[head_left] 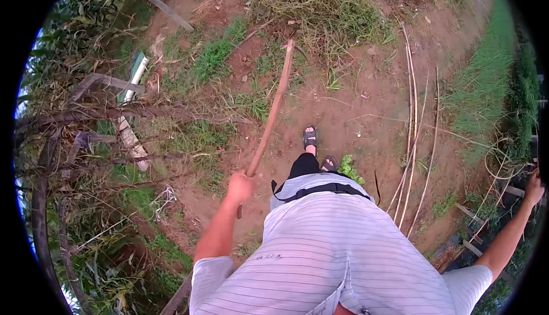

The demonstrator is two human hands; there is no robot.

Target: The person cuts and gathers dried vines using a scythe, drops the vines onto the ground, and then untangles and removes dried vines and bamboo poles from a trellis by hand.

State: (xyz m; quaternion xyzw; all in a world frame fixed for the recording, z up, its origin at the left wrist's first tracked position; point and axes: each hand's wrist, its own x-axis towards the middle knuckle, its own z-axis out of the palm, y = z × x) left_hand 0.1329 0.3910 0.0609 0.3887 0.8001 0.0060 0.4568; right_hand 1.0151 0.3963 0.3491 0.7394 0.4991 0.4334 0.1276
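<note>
A long wooden-handled tool [273, 108] slants up and away from my left hand [240, 187], whose fingers are wrapped round the lower part of the handle. Its far end rests by the weeds, where a thin curved dark piece shows beside the wood; the exact kind of head is hard to make out. Far out to the right, my right hand [534, 190] is raised at the rim of the view beside dark fence rails [514, 191]. Its fingers look curled, but what they hold is not clear.
Pulled weeds [320, 9] lie heaped ahead on bare soil. Long thin poles [410, 115] lie to the right, beside tall grass [486, 69]. A weathered wooden frame [43, 183] with dry vines stands at left. A leafy green plant [350, 169] grows by my sandalled feet [310, 136].
</note>
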